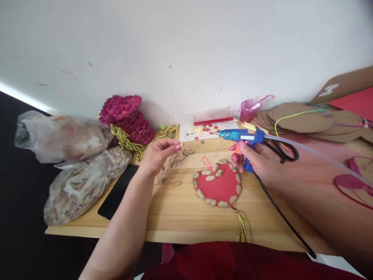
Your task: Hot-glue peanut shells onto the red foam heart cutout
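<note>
My right hand is wrapped round the handle of a blue hot glue gun, its nozzle pointing left above the table. A clear glue stick trails out of the gun's back. Below lies a red heart edged with peanut shells, two of them set inside the top notch. It has an orange-pink loop at the top and a yellow-green tassel at the bottom. My left hand is closed in a pinch over loose peanut shells; what its fingertips hold, if anything, cannot be made out.
Plastic bags and a black flat object lie at left, near stacked magenta pieces. Behind are a sheet with star stickers and a pink cup. Cardboard shapes, black scissors and the gun's cord occupy the right.
</note>
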{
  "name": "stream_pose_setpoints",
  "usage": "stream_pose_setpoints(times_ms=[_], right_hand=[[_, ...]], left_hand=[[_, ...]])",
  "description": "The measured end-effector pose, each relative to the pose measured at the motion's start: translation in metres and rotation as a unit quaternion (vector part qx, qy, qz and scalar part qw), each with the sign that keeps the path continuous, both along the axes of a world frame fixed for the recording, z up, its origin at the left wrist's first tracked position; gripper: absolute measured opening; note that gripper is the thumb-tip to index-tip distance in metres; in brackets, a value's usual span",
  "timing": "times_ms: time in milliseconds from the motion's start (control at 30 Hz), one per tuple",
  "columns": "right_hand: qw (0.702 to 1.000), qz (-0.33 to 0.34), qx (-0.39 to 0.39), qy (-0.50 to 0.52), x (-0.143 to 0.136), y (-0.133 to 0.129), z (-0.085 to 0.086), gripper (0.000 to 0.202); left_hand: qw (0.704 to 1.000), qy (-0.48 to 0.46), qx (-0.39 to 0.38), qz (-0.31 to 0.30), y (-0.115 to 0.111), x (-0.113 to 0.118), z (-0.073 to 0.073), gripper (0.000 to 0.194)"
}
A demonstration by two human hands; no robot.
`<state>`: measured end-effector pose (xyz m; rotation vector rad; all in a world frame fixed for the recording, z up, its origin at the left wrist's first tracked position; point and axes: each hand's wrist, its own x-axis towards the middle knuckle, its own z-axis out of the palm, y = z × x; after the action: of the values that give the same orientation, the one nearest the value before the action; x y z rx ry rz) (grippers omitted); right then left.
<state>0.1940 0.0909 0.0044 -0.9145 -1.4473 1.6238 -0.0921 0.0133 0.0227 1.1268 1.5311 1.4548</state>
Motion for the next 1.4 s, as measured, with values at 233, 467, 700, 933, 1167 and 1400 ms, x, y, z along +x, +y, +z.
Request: stream_pose_setpoints(times_ms=[233, 467, 700, 933, 1167, 1400], right_hand=[[0.998, 0.007, 0.057, 0.031, 0.004, -0.013, 0.017, 0.038], [0.996, 0.039, 0.082, 0.012, 0.013, -0.021, 0.027, 0.038], [0.987, 0.062, 0.143, -0.039, 0.016, -0.026, 0.024, 0.039], [0.962, 0.070, 0.245, -0.100, 0.017, -0.027, 0.023, 0.040], [0.955, 0.065, 0.268, -0.104, 0.017, -0.027, 0.020, 0.037], [0.950, 0.077, 0.283, -0.106, 0.018, -0.027, 0.021, 0.033]], left_hand=[[0.961, -0.255, -0.059, -0.093, 0.002, 0.042, 0.014, 0.031], [0.934, -0.330, -0.056, -0.124, 0.007, 0.069, 0.016, 0.030], [0.926, -0.349, -0.062, -0.134, 0.010, 0.068, -0.009, 0.029], [0.930, -0.335, -0.035, -0.149, 0.011, 0.059, -0.011, 0.026], [0.930, -0.336, -0.035, -0.145, 0.011, 0.061, -0.010, 0.027], [0.930, -0.336, -0.036, -0.146, 0.010, 0.061, -0.010, 0.027]])
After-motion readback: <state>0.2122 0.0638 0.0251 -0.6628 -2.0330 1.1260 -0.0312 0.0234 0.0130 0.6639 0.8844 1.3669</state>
